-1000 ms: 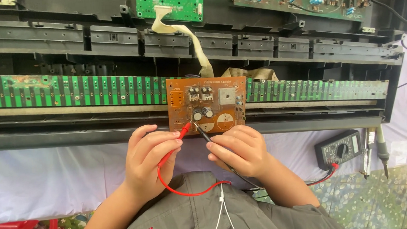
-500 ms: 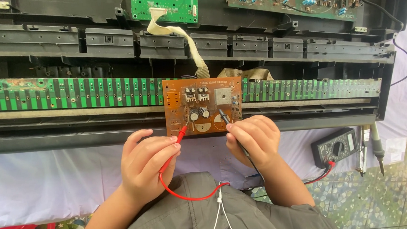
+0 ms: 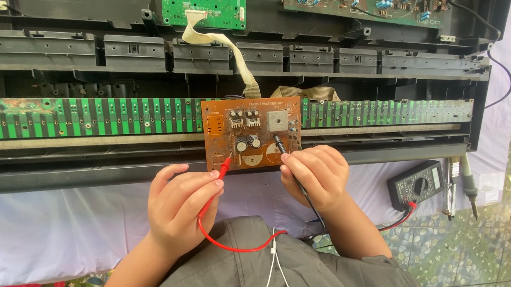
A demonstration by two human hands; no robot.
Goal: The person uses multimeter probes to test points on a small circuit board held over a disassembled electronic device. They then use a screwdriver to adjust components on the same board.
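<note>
1. Head view, far left: a long green strip board [image 3: 85, 114] is seen running along the opened black chassis [image 3: 58, 55], with a white cloth [image 3: 50, 230] spread below it.
2. The left hand [image 3: 180, 208] is closed around a red probe [image 3: 219, 177], gripped between thumb and fingers; its tip is touching the lower left part of the brown circuit board [image 3: 252, 132], much where it was a second ago.
3. The brown circuit board is propped at the middle of the chassis, against the green strip, with a flat ribbon cable [image 3: 227, 46] rising from behind it to a green board [image 3: 201, 6] above.
4. The right hand [image 3: 315, 175] is closed around a black probe [image 3: 280, 143]. Compared with a second ago, this probe has been shifted rightward, away from the board's centre, and its tip is now set near the lower right; a new test point appears to be under measurement, judged from that shift.
5. Further right, a black multimeter [image 3: 416, 184] is lying on the cloth, joined by the red lead [image 3: 237, 243].
6. Just beside it, a soldering iron [image 3: 469, 184] is resting untouched.
</note>
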